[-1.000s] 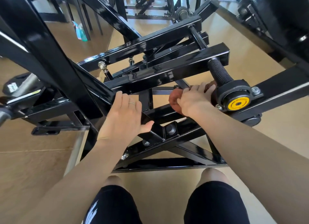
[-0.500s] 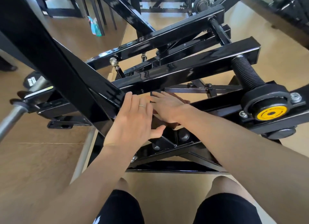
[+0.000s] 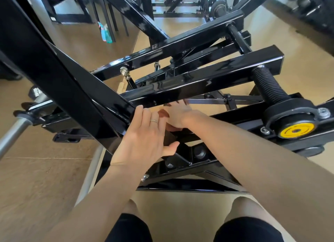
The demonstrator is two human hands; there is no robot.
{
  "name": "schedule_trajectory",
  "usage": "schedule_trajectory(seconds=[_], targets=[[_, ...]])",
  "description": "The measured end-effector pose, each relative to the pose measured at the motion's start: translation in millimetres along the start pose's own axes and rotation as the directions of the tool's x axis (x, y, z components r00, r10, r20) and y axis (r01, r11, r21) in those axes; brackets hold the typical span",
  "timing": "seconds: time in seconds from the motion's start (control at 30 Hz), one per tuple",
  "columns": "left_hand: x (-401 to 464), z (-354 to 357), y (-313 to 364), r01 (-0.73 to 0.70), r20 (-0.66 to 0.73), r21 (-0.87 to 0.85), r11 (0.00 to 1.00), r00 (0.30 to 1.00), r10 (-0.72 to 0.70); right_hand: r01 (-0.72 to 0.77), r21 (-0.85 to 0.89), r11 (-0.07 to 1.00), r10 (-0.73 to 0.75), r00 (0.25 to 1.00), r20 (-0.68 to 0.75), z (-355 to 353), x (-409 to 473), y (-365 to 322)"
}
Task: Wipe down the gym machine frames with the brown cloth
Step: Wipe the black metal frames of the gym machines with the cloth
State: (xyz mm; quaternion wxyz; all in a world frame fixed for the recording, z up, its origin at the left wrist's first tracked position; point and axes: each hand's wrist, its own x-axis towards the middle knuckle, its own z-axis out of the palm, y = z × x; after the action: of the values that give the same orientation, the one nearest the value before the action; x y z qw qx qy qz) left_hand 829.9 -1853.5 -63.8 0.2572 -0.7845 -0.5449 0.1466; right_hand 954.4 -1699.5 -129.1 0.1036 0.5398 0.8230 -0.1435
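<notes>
Right hand (image 3: 178,115) slid left along the black frame (image 3: 198,82) pressing brown cloth (image 3: 163,113), fingers flat; left hand (image 3: 144,138) rests open on frame.

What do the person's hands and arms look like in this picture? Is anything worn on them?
Both forearms are bare, with no sleeves, gloves or watch in view. The left hand wears a thin, light metal ring on one finger. The right hand shows no ring or other item, though part of it is hidden. Nails look short and unpainted where visible.
</notes>
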Motion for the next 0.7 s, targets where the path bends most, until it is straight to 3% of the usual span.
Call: schedule_trajectory(seconds=[0.2, 0.43, 0.7], targets=[[0, -1, -1, -0.002, 0.032, -0.031, 1.0, 0.999, 0.003, 0.17, -0.174, 0.97, -0.146, 0.979, 0.144, 1, -31, -6], [2, 3, 0, -0.018, -0.006, -0.04, 0.999, 1.0, 0.018, 0.11, -0.201, 0.973, -0.109, 0.994, 0.015, 3, -16, -16], [-4, -3, 1, 0.024, -0.038, -0.016, 1.0, 0.999, -0.024, 0.18, -0.198, 0.963, -0.173, 0.983, 0.055, -11, -53, -1]])
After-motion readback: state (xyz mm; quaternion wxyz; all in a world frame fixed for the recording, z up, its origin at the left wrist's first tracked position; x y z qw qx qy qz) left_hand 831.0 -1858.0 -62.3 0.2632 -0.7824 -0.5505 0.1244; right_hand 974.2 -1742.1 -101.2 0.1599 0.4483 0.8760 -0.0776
